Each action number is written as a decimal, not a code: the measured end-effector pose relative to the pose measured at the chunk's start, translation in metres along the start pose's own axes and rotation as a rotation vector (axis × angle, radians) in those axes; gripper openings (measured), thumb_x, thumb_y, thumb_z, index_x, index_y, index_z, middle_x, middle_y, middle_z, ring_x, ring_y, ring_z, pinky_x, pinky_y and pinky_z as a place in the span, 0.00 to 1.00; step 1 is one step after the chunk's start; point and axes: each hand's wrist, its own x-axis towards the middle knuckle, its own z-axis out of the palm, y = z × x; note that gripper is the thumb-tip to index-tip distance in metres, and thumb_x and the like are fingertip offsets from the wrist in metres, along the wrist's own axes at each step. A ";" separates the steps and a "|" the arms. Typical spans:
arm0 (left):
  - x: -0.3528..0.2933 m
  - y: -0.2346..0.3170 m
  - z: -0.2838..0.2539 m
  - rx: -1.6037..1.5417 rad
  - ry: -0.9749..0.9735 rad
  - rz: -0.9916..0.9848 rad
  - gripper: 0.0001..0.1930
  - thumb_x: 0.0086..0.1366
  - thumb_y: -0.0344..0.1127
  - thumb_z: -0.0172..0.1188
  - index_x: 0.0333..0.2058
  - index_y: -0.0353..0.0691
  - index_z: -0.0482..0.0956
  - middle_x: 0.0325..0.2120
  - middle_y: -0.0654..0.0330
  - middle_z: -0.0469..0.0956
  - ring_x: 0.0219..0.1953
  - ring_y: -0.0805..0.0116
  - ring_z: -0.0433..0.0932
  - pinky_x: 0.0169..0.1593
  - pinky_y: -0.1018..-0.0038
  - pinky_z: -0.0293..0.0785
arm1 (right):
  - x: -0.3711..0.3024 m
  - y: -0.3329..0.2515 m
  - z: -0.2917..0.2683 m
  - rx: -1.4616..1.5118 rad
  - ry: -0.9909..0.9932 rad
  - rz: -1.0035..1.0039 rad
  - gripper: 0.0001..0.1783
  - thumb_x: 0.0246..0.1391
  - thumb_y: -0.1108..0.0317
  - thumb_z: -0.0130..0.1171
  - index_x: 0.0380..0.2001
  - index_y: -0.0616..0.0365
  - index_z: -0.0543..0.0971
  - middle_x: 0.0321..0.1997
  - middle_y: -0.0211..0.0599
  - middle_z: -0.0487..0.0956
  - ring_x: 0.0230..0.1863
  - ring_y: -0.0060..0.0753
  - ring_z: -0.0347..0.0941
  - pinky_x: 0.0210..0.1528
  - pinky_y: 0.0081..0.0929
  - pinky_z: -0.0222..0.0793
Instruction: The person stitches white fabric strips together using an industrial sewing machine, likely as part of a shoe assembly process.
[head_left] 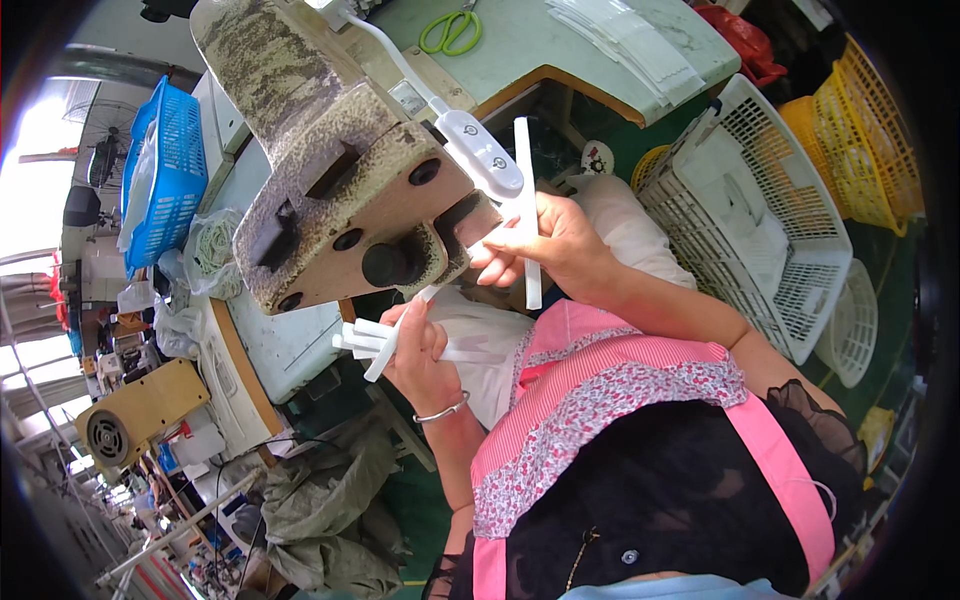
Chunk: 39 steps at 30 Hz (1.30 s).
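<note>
My left hand (415, 350), with a silver bangle at its wrist, is closed with a pinch on a white strip (388, 345). Several more white strips (360, 335) stick out beside and behind its fingers. A little higher and to the right, my right hand (560, 245) has its fingers closed on another long, narrow white strip (533, 285). Both hands are close to the needle end of a worn, speckled sewing machine (340, 200). The machine head hides the spot where they work. A white switch box with two buttons (480, 150) hangs beside my right hand.
Pale green worktables carry green-handled scissors (450, 35) and a stack of white strips (630, 45). White (740, 200) and yellow plastic baskets (865, 130) stand at right. A blue basket (165, 170) is at far left. Grey cloth (330, 500) is heaped low at left.
</note>
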 end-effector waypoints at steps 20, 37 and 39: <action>-0.024 -0.009 -0.041 -0.081 0.089 -0.105 0.08 0.69 0.31 0.56 0.32 0.33 0.75 0.15 0.72 0.58 0.14 0.86 0.52 0.17 0.85 0.48 | -0.019 0.016 0.039 0.110 0.176 0.046 0.08 0.61 0.70 0.61 0.37 0.66 0.77 0.35 0.45 0.83 0.32 0.33 0.83 0.34 0.26 0.81; -0.063 -0.035 -0.029 -0.154 0.082 -0.125 0.09 0.70 0.35 0.57 0.33 0.35 0.75 0.14 0.73 0.55 0.14 0.84 0.49 0.18 0.84 0.47 | -0.008 -0.004 0.027 0.050 0.076 0.091 0.09 0.56 0.71 0.65 0.31 0.67 0.77 0.27 0.43 0.82 0.24 0.30 0.80 0.28 0.24 0.78; -0.063 -0.039 -0.032 -0.166 0.079 -0.109 0.09 0.70 0.35 0.57 0.33 0.35 0.75 0.14 0.73 0.55 0.14 0.84 0.49 0.18 0.83 0.47 | -0.007 -0.004 0.027 0.010 0.074 0.119 0.08 0.55 0.72 0.65 0.29 0.68 0.78 0.26 0.42 0.81 0.23 0.29 0.80 0.27 0.25 0.78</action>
